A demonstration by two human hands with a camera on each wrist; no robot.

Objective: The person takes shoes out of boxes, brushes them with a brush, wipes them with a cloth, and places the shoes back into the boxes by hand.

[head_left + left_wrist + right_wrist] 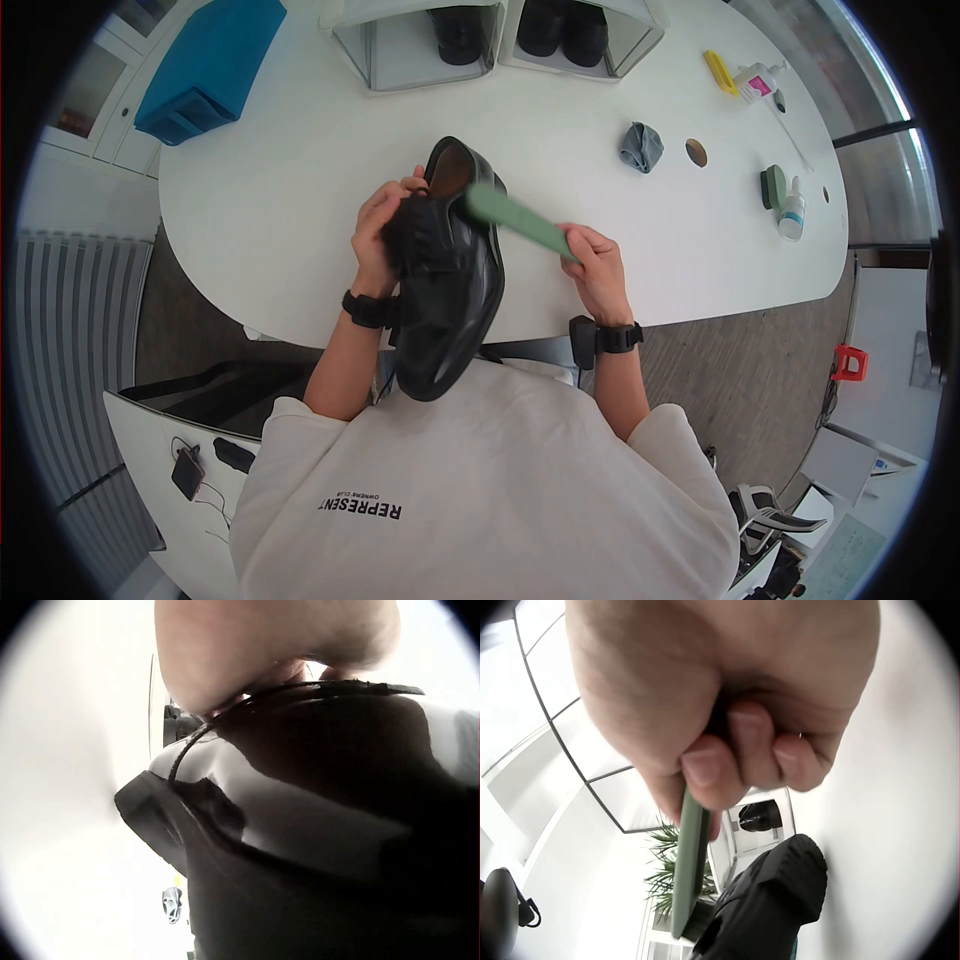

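A glossy black leather dress shoe [452,285] is held over the table's near edge, toe toward the person. The left hand [378,238] grips it by the side near its opening; in the left wrist view the polished upper [315,787] fills much of the picture below that hand [277,645]. By its handle end, the right hand [598,275] pinches a green shoe brush [530,224], whose blurred head lies at the shoe's side near the heel. Dark bristles [699,919] face the shoe [776,896] in the right wrist view, with the fingers [705,769] curled round the handle.
Two white boxes with black shoes [458,38] stand at the back of the white table [290,200]. A teal bag [215,65] lies back left. Rightward are a grey cloth [641,148], another green brush [774,188], bottles [792,215] and a yellow object [719,72].
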